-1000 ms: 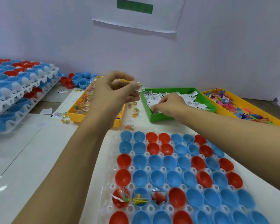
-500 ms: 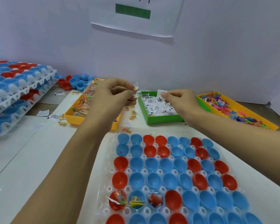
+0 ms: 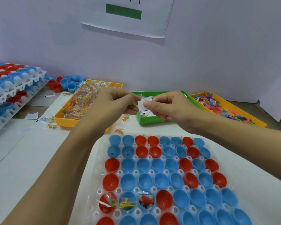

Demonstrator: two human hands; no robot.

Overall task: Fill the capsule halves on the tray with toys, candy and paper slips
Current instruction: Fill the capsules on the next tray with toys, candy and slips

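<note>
A clear white tray (image 3: 96, 189) in front of me holds rows of open red and blue capsule halves (image 3: 159, 177). Three halves near its front left hold toys and candy (image 3: 126, 202); one has a paper slip. My left hand (image 3: 115, 104) pinches a small clear candy packet (image 3: 135, 103). My right hand (image 3: 169, 106) pinches a white paper slip (image 3: 143, 105) just beside it, the two hands almost touching above the table behind the tray. Behind them are a yellow bin of candy packets (image 3: 81, 103), a green bin of paper slips (image 3: 151, 120) and a yellow bin of small toys (image 3: 224, 108).
Stacked trays of closed red and blue capsules (image 3: 11, 88) stand at the left. Loose capsule halves (image 3: 65, 83) lie behind the candy bin. Stray candy packets and slips (image 3: 47, 120) are scattered on the table. A wall with a paper sheet (image 3: 125, 15) rises behind.
My right hand lifted a paper slip out of the green bin and moved left to meet my left hand, which kept its candy packet. The view tilted down slightly.
</note>
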